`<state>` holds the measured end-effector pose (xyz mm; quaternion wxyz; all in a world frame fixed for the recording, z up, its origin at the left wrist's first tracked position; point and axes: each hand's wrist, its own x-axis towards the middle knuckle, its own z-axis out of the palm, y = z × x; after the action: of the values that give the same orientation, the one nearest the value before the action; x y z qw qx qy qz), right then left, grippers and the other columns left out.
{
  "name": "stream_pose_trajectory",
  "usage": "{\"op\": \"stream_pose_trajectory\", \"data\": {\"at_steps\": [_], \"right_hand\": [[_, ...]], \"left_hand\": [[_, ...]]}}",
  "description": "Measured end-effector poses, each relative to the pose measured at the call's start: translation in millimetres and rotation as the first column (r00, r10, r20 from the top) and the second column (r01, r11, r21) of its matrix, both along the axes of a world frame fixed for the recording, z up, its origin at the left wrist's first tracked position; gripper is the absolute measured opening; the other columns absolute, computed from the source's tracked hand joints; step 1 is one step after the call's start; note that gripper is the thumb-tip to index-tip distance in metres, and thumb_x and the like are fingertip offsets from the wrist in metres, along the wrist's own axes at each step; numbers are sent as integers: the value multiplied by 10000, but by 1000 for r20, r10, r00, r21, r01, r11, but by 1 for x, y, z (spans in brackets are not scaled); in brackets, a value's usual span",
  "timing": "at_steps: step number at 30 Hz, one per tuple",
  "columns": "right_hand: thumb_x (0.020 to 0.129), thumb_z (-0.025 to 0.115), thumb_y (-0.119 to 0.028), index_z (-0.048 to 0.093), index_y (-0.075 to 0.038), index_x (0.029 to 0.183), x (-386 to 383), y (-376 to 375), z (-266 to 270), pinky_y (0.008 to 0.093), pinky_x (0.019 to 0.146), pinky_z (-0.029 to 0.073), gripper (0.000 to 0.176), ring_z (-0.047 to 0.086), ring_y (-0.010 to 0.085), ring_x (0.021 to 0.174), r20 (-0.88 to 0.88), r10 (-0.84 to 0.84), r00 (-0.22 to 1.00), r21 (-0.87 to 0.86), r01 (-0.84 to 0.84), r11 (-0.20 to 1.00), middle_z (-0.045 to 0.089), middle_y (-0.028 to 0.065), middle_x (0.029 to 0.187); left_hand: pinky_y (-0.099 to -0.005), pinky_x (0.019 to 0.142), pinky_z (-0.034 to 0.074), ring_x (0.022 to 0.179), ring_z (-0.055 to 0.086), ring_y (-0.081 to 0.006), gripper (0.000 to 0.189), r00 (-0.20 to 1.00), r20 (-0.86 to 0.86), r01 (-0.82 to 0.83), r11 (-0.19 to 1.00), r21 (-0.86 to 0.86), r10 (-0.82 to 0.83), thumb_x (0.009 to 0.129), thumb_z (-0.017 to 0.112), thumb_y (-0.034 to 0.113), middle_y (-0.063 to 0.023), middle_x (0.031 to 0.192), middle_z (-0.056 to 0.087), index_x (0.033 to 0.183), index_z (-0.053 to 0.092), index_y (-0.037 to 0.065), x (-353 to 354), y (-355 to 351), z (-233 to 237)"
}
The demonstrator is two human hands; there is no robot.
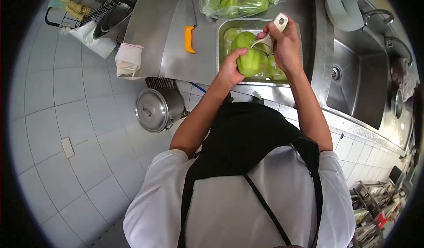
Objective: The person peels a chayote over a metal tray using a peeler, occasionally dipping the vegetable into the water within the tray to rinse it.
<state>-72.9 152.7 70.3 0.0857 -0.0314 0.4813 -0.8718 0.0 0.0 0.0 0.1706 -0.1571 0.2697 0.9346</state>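
My left hand (231,68) is closed round a pale green chayote (248,56), gripping its lower left side. In my right hand (286,42) is a light-coloured peeler (279,23), its handle pointing up and its blade end against the chayote's upper right side. Both hands are above a rectangular metal tray (219,49) at the counter's front edge. Inside the tray lie several pale green pieces (274,71), partly hidden by the chayote and my hands. Just behind the tray, a clear plastic bag (240,9) holds several more chayotes.
A knife with an orange handle (189,39) lies on the steel counter (170,53) left of the tray. A sink (353,75) is on the right. A folded white cloth (129,59) hangs at the counter's left corner. Below stands a lidded metal pot (152,110) on the floor.
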Motion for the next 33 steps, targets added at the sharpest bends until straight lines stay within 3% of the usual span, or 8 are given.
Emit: {"op": "stream_pose_trajectory", "data": {"at_steps": [5,8,14,17,20,26,33], "right_hand": [[950,575,-19,299,-10,1363,16,9,9,320,669,562,497,652,196,748,-1,0,1000,25,0,1000,608,116,892],[950,570,-13,300,-6,1362,26,0,9,327,666,566,493,652,197,743,1,14,1000,-14,-14,1000,609,119,898],[963,539,-2,305,-41,1336,25,-4,2,381,756,579,442,621,201,778,-25,35,999,64,-33,997,571,115,897],[961,535,7,300,-35,1339,20,-4,-2,391,758,583,447,613,194,768,-82,11,997,109,-2,994,565,110,893],[946,552,14,313,-22,1334,12,-3,-8,361,703,582,457,622,182,729,-111,-16,994,95,26,995,579,101,866],[935,565,15,338,0,1314,9,-5,-12,346,675,586,441,625,176,706,-103,-43,994,80,52,995,584,94,846],[928,580,10,372,18,1275,3,-8,-20,345,657,587,405,624,182,663,-45,-58,997,30,59,998,586,93,810]], "left_hand": [[-555,977,461,1169,567,-333,527,997,-60,-31,988,148,41,866,553,259,-151,1285,563,1347,476,57,-5,12,11],[-556,974,454,1171,569,-321,541,997,-75,-21,994,111,30,891,486,321,-138,1303,563,1371,465,72,-7,0,12],[-560,966,454,1177,563,-322,578,993,-38,-111,988,104,116,885,478,394,-126,1299,564,1372,469,83,-11,11,12],[-566,963,456,1171,567,-313,566,996,-46,-65,977,201,76,896,466,417,-120,1291,570,1366,477,101,-3,14,16],[-582,960,460,1183,563,-313,523,997,-66,-22,961,277,42,917,473,363,-128,1295,568,1358,477,82,6,16,18],[-564,954,480,1175,563,-304,506,995,-99,-14,996,91,23,867,573,169,-130,1276,567,1352,465,75,9,17,1],[-568,973,470,1155,570,-308,532,996,-85,12,990,138,-1,818,573,95,-133,1255,567,1339,468,72,10,13,1]]}}
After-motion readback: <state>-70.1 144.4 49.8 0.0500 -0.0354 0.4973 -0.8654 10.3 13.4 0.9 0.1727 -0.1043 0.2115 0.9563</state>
